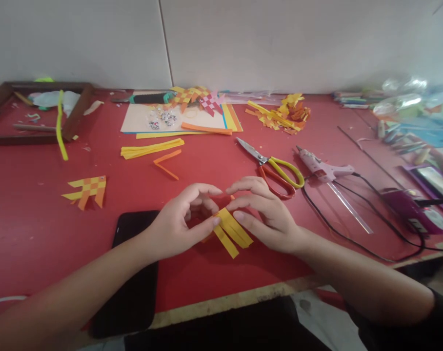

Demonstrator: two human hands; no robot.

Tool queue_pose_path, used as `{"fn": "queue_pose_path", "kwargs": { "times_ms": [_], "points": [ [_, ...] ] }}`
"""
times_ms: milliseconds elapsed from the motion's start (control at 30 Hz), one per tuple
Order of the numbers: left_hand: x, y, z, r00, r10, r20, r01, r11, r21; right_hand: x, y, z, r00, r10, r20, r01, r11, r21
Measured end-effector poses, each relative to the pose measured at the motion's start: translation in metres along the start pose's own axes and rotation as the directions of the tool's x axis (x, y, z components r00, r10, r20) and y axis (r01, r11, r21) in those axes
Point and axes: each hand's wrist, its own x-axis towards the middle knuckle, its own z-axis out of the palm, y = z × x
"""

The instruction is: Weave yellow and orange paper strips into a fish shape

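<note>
Yellow paper strips point(231, 231), joined at the top with a little orange showing, fan out toward me over the red table. My left hand point(192, 222) pinches their upper left corner, thumb on top and the other fingers curled behind. At the upper right edge, my right hand point(263, 212) closes its thumb and fingers around the same piece; its fingertips partly hide the contact. A black phone point(137, 287) lies under my left wrist. Scissors point(267, 163) with one yellow and one red handle rest beyond my right hand.
A woven paper fish point(88, 190) lies left, near loose yellow strips point(151, 148) and a folded orange strip point(166, 163). A pink glue gun point(324, 168) with its cord is right. Paper scraps point(283, 114), card sheets point(133, 119) and a wooden frame point(77, 112) sit farther back.
</note>
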Motion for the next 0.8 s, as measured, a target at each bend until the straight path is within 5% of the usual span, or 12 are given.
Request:
{"fn": "queue_pose_path", "kwargs": {
  "times_ms": [400, 800],
  "points": [
    [0.0029, 0.0023, -0.0054, 0.978, -0.207, -0.001, 0.207, 0.976, -0.064, -0.0006, 0.0019, 0.002, 0.982, 0.171, 0.078, -0.183, 0.968, 0.172],
    [0.0038, 0.0014, -0.0042, 0.99, -0.14, 0.011, 0.14, 0.987, -0.078, -0.0003, 0.0031, 0.0019, 0.964, 0.234, 0.122, -0.259, 0.928, 0.268]
  ]
}}
